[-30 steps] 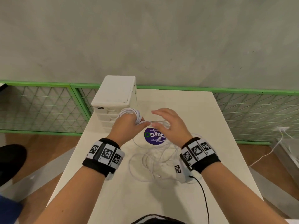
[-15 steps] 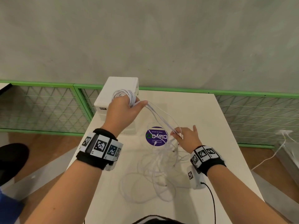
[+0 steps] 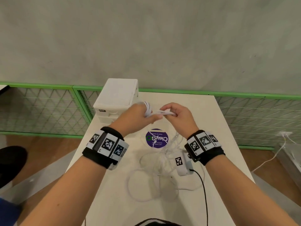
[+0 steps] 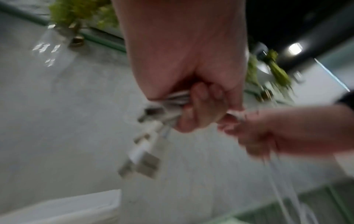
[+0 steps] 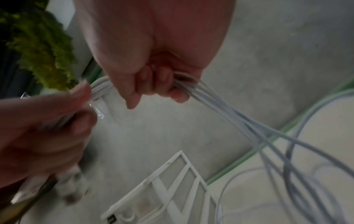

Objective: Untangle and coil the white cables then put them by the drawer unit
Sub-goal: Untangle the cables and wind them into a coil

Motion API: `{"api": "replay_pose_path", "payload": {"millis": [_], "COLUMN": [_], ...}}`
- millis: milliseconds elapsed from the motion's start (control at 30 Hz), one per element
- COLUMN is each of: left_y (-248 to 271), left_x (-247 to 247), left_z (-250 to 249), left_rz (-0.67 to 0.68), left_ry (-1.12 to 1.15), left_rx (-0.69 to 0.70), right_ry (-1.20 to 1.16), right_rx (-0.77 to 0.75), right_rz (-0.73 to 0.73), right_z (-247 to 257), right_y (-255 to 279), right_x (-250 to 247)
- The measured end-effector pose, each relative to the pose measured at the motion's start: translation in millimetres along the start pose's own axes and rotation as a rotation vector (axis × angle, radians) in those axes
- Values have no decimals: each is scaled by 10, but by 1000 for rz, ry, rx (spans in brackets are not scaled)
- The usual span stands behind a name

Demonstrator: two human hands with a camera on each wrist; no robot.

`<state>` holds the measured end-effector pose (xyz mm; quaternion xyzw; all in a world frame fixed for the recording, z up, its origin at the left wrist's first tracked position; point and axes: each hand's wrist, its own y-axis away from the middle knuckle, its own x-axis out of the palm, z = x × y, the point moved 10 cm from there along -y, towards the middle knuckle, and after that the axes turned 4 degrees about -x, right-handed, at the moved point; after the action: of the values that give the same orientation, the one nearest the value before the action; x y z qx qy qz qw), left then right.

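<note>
I have the left hand fisted on coiled turns of the cables, plug ends dangling below it. The right hand is curled round several strands at once, just beside the left. Most cable lies loose and tangled on the desk, near the drawer unit. Risk, in my judgement: winding strands together could draw a knot tight, or drag the heap off the desk.

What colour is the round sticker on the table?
Purple with white lettering and a green ring; the sticker shows best in the head view.
</note>
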<state>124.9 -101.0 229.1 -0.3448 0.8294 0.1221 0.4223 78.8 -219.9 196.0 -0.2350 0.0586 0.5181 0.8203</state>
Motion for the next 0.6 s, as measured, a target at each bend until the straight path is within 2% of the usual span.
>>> {"api": "replay_pose_path", "payload": {"millis": [67, 133, 233, 300, 400, 467, 600], "left_y": [66, 150, 290, 333, 228, 105, -49], "left_x": [277, 505, 669, 662, 414, 223, -207], "left_z": [135, 164, -33, -254, -479, -470, -405], "left_rz": [163, 288, 454, 500, 369, 231, -70], "left_ry": [-16, 52, 321, 581, 1067, 1331, 1546], "left_rx": [-99, -138, -135, -73, 21, -5, -22], "right_ry": [5, 16, 62, 113, 300, 309, 181], "right_rx": [-46, -91, -119, -64, 64, 50, 122], "right_rz": [-5, 30, 11, 73, 313, 313, 268], "right_z": [92, 193, 142, -32, -384, -450, -584], "right_y": [-32, -36, -53, -62, 83, 183, 403], "right_x": [-61, -16, 31, 109, 367, 449, 534]}}
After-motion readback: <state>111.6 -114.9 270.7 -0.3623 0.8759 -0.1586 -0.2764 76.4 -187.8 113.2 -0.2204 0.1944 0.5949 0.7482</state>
